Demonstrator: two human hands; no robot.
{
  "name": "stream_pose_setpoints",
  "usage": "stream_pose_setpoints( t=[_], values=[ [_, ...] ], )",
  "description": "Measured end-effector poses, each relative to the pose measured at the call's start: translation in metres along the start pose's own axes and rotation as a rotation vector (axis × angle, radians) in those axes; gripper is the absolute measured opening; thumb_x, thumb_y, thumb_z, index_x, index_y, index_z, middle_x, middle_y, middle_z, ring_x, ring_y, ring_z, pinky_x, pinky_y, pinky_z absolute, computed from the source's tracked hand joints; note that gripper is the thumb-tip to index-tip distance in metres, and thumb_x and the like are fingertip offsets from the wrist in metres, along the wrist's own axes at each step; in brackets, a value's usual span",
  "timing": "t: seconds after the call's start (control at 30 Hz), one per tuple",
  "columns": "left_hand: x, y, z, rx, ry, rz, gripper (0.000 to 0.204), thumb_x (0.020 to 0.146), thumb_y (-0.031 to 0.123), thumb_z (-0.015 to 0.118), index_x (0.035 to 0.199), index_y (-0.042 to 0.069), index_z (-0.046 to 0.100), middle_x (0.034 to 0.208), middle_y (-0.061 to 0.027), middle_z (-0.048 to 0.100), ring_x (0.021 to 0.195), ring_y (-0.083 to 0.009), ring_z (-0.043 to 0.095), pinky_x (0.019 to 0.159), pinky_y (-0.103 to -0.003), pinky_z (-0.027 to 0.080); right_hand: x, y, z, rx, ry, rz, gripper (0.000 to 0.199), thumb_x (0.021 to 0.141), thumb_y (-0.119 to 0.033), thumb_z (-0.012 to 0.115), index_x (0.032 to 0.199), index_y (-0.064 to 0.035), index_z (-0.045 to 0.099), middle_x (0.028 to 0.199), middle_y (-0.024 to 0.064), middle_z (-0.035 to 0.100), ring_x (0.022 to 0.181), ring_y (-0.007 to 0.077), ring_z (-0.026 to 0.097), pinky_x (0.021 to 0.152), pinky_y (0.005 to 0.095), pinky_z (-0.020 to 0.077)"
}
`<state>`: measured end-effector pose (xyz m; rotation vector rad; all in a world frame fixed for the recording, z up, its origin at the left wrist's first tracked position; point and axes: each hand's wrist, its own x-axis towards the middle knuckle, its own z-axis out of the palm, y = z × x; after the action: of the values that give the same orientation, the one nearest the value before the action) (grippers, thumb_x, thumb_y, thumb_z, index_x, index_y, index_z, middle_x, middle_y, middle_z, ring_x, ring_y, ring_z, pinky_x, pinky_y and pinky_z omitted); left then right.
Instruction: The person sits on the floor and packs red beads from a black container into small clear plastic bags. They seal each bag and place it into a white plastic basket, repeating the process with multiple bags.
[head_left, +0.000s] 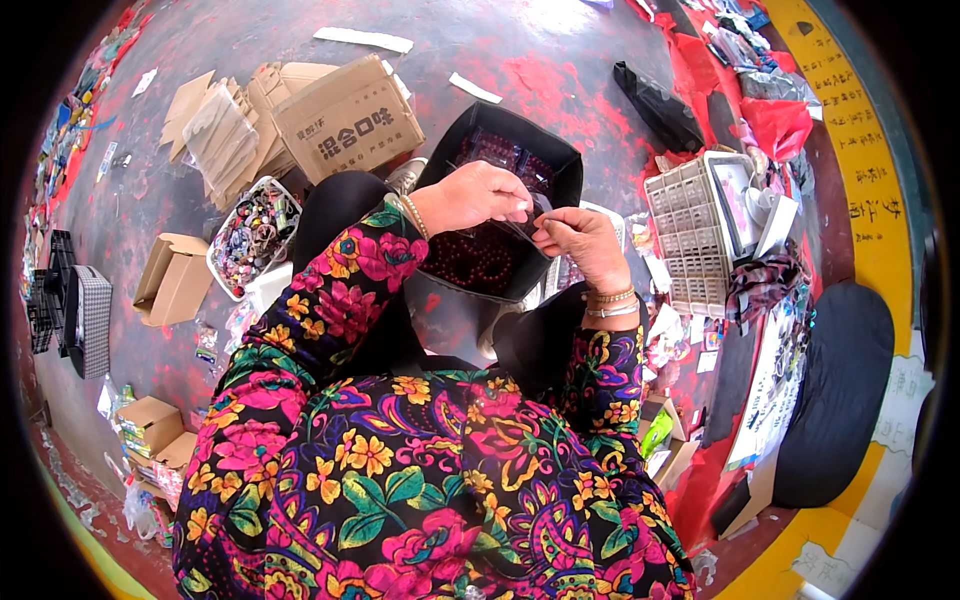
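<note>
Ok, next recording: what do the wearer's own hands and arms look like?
Both hands are ungloved. The long black sleeves carry pink, yellow and green florals. The left hand wears a gold-coloured bracelet; the right hand, gold-coloured and silvery bands.

Grey floor (450, 40) blotched with red, pale glare (540, 12) at the far edge; along the right, red sheeting (690, 60), a black oval pad (835, 395) and a yellow band (850, 110) bearing dark writing

Probably a workshop: brown cardboard boxes (348, 108) and a white plastic crate (685, 238) crowd a red-spotted grey floor (470, 45).
</note>
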<state>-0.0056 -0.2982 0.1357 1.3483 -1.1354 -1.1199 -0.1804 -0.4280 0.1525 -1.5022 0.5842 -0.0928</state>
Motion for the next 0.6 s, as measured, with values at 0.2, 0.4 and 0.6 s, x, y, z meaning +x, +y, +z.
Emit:
stream_pose_setpoints(
  t=[0.2,0.4,0.6],
  values=[
    [-0.002,0.006,0.0,0.235,-0.021,0.133,0.024,0.088,0.02,0.053,0.09,-0.001,0.065,0.084,-0.0092,0.066,0.079,-0.0157,0.062,0.074,-0.028,0.048,-0.002,-0.003,0.001,-0.086,-0.036,-0.03,0.014,0.084,-0.01,0.059,0.082,0.0021,0.065,0.071,0.0038,0.063,0.062,0.0084,0.058,0.058,0.02,0.0466],
    [0.0,0.008,0.002,0.313,-0.01,0.218,0.027,0.088,0.022,0.05,0.09,-0.001,0.065,0.085,-0.0129,0.067,0.08,-0.0222,0.064,0.074,-0.031,0.049,0.004,0.01,0.004,-0.24,0.043,-0.126,0.013,0.081,-0.008,0.063,0.072,0.0005,0.061,0.064,-0.0003,0.056,0.056,0.0048,0.049,0.052,0.019,0.039],
    [0.0,0.005,0.003,0.27,-0.009,0.181,0.028,0.089,0.022,0.049,0.093,-0.002,0.065,0.086,-0.0123,0.066,0.08,-0.0193,0.062,0.074,-0.03,0.048,0.001,0.004,0.01,-0.344,0.099,-0.151,0.017,0.079,-0.01,0.068,0.068,-0.0016,0.058,0.059,-0.0035,0.051,0.055,0.0031,0.044,0.049,0.019,0.0348]
  ],
)
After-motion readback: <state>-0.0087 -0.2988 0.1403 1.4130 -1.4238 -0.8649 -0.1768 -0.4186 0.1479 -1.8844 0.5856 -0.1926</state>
